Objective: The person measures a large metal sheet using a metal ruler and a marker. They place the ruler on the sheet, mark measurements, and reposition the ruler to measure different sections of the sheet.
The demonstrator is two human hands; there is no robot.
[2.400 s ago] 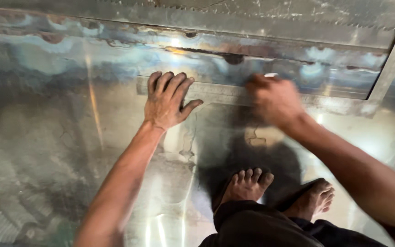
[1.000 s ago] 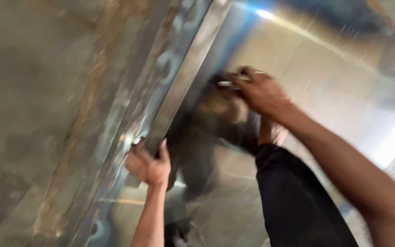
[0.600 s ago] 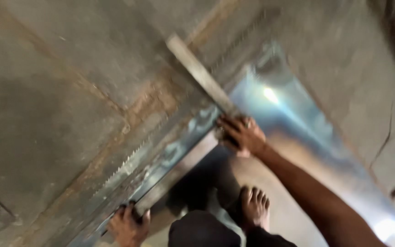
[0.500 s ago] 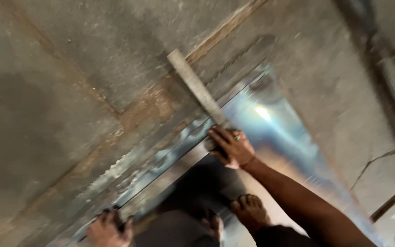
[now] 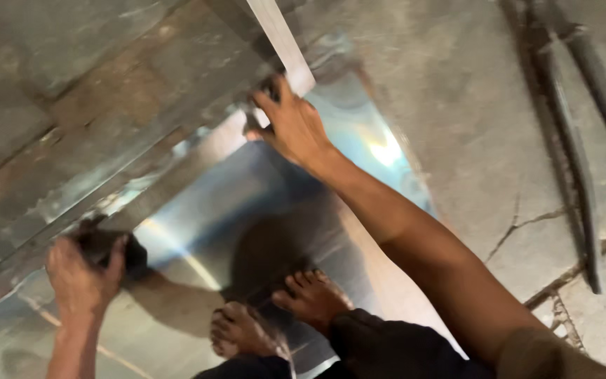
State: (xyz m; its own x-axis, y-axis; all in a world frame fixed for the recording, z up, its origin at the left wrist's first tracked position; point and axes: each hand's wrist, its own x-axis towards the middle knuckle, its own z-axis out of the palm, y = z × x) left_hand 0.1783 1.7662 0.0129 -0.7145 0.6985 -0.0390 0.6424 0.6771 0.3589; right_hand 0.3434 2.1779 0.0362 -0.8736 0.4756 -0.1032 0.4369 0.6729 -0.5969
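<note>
At the lower left, the left hand (image 5: 82, 270) is curled shut on a small dark object (image 5: 110, 245), too blurred to identify, pressed where the shiny metal sheet (image 5: 261, 196) meets the rusted, stained sheets beyond it. The sheet lies flat on the floor, and the person's bare feet (image 5: 282, 309) stand on it. Further right, the right hand (image 5: 292, 126) rests flat, fingers together and extended, on the near end of a long pale straightedge (image 5: 282, 42) lying across the sheet's far corner. The step in hand looks like aligning the straightedge along the sheet's edge; any next move calls for steady pressure from both hands. Dark metal rods (image 5: 583, 140) lie on the cracked concrete floor (image 5: 471, 154) at far right.
</note>
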